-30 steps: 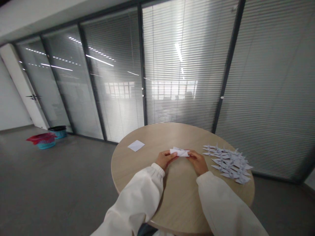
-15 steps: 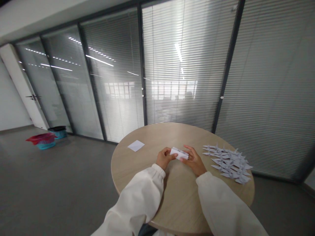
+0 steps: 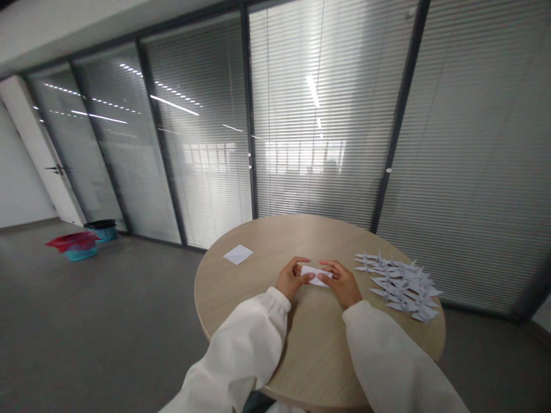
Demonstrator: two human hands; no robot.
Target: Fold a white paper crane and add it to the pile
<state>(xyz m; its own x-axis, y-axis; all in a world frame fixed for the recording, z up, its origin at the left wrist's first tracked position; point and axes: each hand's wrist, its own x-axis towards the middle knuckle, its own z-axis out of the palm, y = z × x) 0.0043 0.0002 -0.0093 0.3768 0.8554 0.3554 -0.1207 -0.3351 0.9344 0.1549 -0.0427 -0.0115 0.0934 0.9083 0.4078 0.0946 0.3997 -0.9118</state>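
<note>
Head camera catches a person's two bare hands closing on a folded white paper [image 3: 315, 276] near the middle of a round wood-veneer table [image 3: 241, 287]. Where the folded piece sat thicker and blockier between the fingertips moments earlier, it now looks flatter, tapered toward its ends, and lower over the tabletop, though whether it touches the surface cannot be told. The left hand [image 3: 293, 277] curls in from one side, its fingers [image 3: 299, 264] bent over the paper's left end. The right hand [image 3: 342, 284] comes in from the other side, its fingers [image 3: 329, 265] reaching across the right end. Neither hand lies spread; both appear to pinch the piece between them. Cream sleeves [image 3: 387, 355] cover both forearms. A loose square of white paper [image 3: 238, 254] lies on the table to the left of the hands, apart from them, and a dense group of paper origami cranes [image 3: 398, 287] sits just to the right. Beyond the table, glass partitions with slatted blinds [image 3: 202, 143] line the room, and a white door [image 3: 51, 172] stands at far left. A teal basket [image 3: 77, 254] topped with red material and a black-rimmed bin [image 3: 101, 231] stand on the grey floor [image 3: 107, 327].
</note>
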